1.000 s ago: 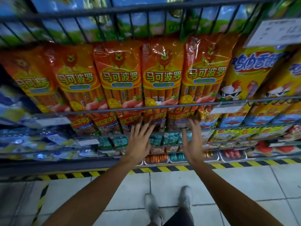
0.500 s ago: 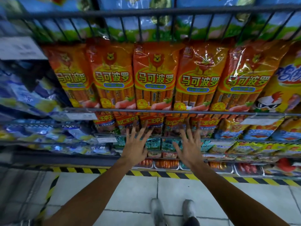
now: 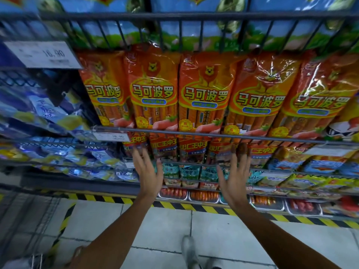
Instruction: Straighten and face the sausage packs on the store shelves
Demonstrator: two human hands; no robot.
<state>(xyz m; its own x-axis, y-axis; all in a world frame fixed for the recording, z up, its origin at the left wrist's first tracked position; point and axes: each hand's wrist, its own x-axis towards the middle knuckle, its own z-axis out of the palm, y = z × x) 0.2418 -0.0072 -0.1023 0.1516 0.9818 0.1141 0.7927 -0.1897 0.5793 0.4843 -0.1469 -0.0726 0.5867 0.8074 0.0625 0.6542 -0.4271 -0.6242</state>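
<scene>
Standing upright in wire shelf (image 3: 213,133): orange sausage packs (image 3: 203,94).

Pale square floor tiles (image 3: 165,226) with dark grout lines are running under the wire store shelving (image 3: 194,16), and a yellow-and-black hazard stripe (image 3: 174,205) is marking the floor along the shelving's base. Grey wire rails (image 3: 213,133) are crossing the shelf fronts, with a white price label (image 3: 41,54) hanging at upper left and a smaller one (image 3: 111,136) clipped to the middle rail. A wire cart or basket (image 3: 25,220) is showing, blurred, at lower left. Even indoor light is glaring off the shiny packaging.
</scene>
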